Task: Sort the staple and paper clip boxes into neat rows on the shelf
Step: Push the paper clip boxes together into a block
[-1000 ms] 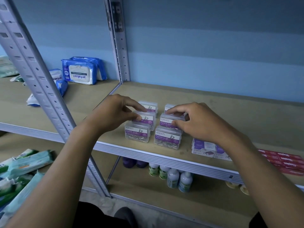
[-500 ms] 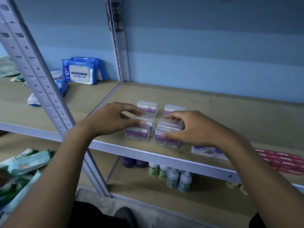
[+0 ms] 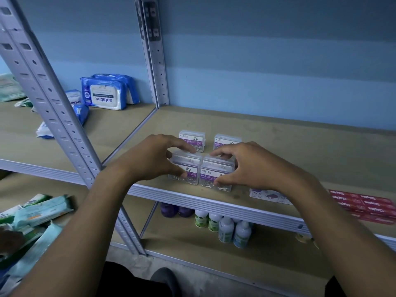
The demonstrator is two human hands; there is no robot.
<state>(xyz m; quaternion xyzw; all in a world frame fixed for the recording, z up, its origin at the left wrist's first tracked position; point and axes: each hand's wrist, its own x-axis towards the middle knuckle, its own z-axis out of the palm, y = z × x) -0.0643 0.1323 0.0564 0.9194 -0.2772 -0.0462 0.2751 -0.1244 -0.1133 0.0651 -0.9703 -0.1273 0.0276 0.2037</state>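
Hands have drawn toward the front lip of the tan particle-board shelf (image 3: 278,133) since a second ago: the left hand (image 3: 150,159) now pinches the left clear plastic paper clip box with the purple label (image 3: 186,170) front to back between thumb and fingers, and the right hand (image 3: 244,166) pinches its right-hand twin (image 3: 216,174) the same way. Earlier, three boxes showed in each column; now each hand seems to clamp the front two together, closing the gaps, though whether they touch or are stacked cannot be told. This suggests the paper clip rows are being tightened and squared near the shelf's front edge. Two more clear boxes (image 3: 192,140) (image 3: 227,142) stand behind, slightly apart from the gripped ones. Labels read "KREATI" and "PAPER CLIP". Right of the boxes on the same shelf lie white-and-purple cardboard boxes marked "STAPLES" (image 3: 264,195), then flat red boxes printed "Staples" upside down (image 3: 364,205). Left of the shelf's upright, blue wipe packs read "antabax" (image 3: 104,96).
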